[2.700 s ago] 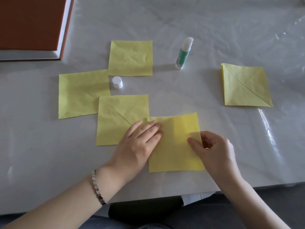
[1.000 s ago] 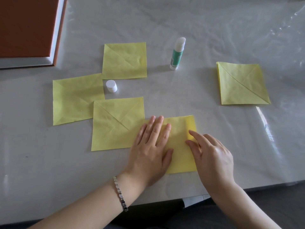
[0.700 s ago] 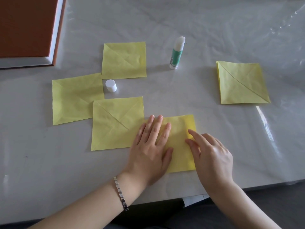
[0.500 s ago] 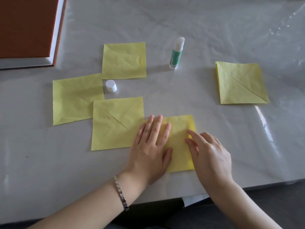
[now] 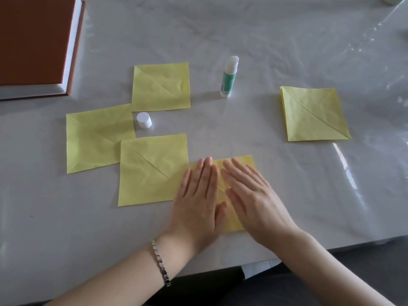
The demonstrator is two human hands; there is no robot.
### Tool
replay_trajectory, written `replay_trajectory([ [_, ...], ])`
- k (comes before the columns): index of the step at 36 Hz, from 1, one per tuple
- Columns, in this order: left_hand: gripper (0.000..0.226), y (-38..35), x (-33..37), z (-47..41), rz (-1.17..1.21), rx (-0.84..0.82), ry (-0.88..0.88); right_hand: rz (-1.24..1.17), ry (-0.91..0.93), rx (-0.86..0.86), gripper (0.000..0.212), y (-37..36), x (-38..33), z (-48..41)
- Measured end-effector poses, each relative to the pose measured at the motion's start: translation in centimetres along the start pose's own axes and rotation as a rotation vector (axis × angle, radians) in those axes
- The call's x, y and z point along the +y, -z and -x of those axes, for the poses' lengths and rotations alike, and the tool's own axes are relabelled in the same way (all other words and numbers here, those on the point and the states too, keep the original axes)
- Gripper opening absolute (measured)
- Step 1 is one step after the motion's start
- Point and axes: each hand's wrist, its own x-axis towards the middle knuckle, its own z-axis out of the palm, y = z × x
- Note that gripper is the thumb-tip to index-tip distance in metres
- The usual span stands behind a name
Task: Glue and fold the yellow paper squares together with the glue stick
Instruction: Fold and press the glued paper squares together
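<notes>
Left hand [image 5: 198,195] and right hand [image 5: 249,195] press flat, fingers straight, on the yellow square [image 5: 247,159]; glue stick [image 5: 229,78] stands directly above, upper centre.

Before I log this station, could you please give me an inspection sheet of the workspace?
Surface: white table, under clear film.
Job's things: nearest square under both hands; three squares at left; one square at right; glue stick upright, uncapped; cap between the left squares.
Clutter: brown book at far left.
Hands: left hand and right hand flat on the nearest square, fingers straight.
Cables: nothing seen.
Surroundings: dark area below the near edge, unclear.
</notes>
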Motion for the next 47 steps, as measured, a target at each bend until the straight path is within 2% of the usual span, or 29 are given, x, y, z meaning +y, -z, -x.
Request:
replay_trajectory([
  [3,0.068,0.2,0.1,-0.2,-0.001,-0.020,0.028,0.061,0.009,-0.066,0.045,-0.9,0.2,-0.2],
  [8,0.065,0.2,-0.1,0.0,-0.063,0.005,-0.021,0.156,-0.067,-0.080,0.057,-0.5,1.1,-0.1],
  [13,0.063,0.2,-0.3,0.0,-0.072,-0.035,-0.047,0.234,-0.107,-0.079,0.058,0.7,2.4,0.2],
  [17,0.062,0.5,-0.4,-0.1,-0.080,-0.069,-0.063,0.253,-0.102,-0.143,0.058,0.9,2.5,0.1],
  [26,0.066,0.9,-0.5,-0.4,-0.119,-0.186,-0.195,0.274,0.053,-0.284,0.055,2.4,4.1,2.1],
  [32,0.079,1.1,-0.1,-0.5,-0.160,-0.260,-0.139,0.267,0.057,-0.383,0.066,3.1,4.3,3.3],
  [38,0.069,3.6,0.4,-4.6,0.002,-0.126,0.062,0.122,0.042,-0.391,0.066,4.1,4.5,2.7],
  [42,0.059,5.1,0.0,-7.3,-0.062,-0.307,0.150,-0.101,-0.077,-0.250,0.046,4.9,4.4,2.0],
  [45,0.054,5.5,-0.1,-8.5,0.017,-0.390,0.196,-0.195,-0.193,-0.211,0.034,5.5,3.9,1.6],
  [47,0.042,5.9,-0.1,-8.6,0.087,-0.430,0.233,-0.220,-0.236,-0.204,0.032,5.6,3.5,1.4],
])
